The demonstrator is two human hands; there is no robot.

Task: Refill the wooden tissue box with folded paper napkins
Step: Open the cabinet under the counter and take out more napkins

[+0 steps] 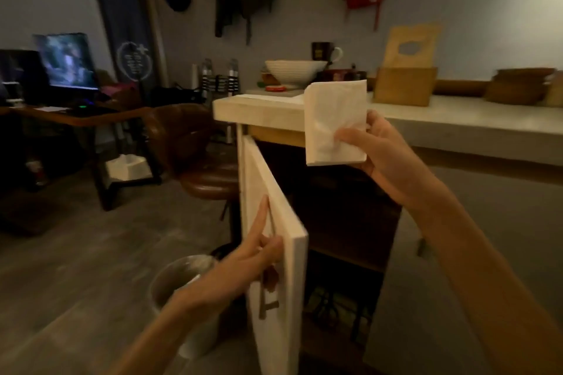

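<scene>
My right hand [377, 149] holds a stack of folded white paper napkins [332, 119] in front of the counter edge. The wooden tissue box [403, 85] stands on the counter behind the napkins, with its lid [411, 44] tilted up and open. My left hand [259, 253] grips the edge of the white cabinet door [274, 207] below the counter, with the index finger stretched up along the panel. The door is swung partly open and dark shelves show inside.
The pale counter [457, 119] carries a white bowl [292, 71], a dark mug [324, 52] and wooden trays [518, 85]. A metal bin [179, 280] stands on the floor by the door. A brown stool [210, 183], a desk and a lit screen [67, 61] are at left.
</scene>
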